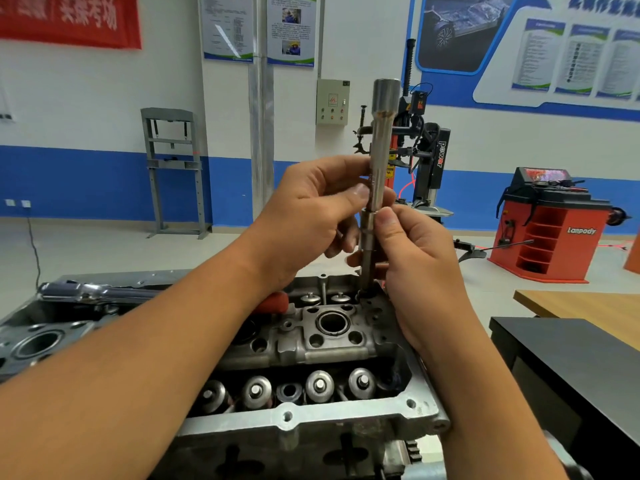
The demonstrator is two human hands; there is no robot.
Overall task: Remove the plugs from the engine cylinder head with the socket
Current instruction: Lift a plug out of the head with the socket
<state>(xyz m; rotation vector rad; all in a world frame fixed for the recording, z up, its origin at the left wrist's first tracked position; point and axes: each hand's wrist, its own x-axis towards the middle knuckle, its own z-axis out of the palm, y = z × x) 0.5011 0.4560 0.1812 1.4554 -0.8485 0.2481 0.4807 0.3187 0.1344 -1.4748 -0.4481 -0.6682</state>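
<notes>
The socket (380, 147), a long steel tube, stood upright above the far right corner of the head (311, 344), its wider end uppermost. Below it a narrower shaft (367, 251) ran straight down into a well (364, 293) at that corner; whether a plug sat on its lower end could not be told, since the tip was hidden inside the well.

The left hand (311, 220) gripped the socket near its lower part, thumb across the front and fingers curled round behind. The right hand (412, 247) pinched the shaft just under the socket, thumb against its right side and fingers wrapped behind it. The two thumbs were close, one above the other.

The head lay flat on the bench. Along its near edge ran a row of round valve caps (318, 386), and in the middle, near the right end, an open round bore (331, 322). A red handle (273, 301) showed just under the left wrist, lying on the head. At the far left edge a chrome tool (90, 291) lay across the head, well apart from the hands.

To the right stood a black cabinet (571, 362) and beyond it a wooden table (588, 306). A red machine (550, 230) stood on the floor by the far wall.
</notes>
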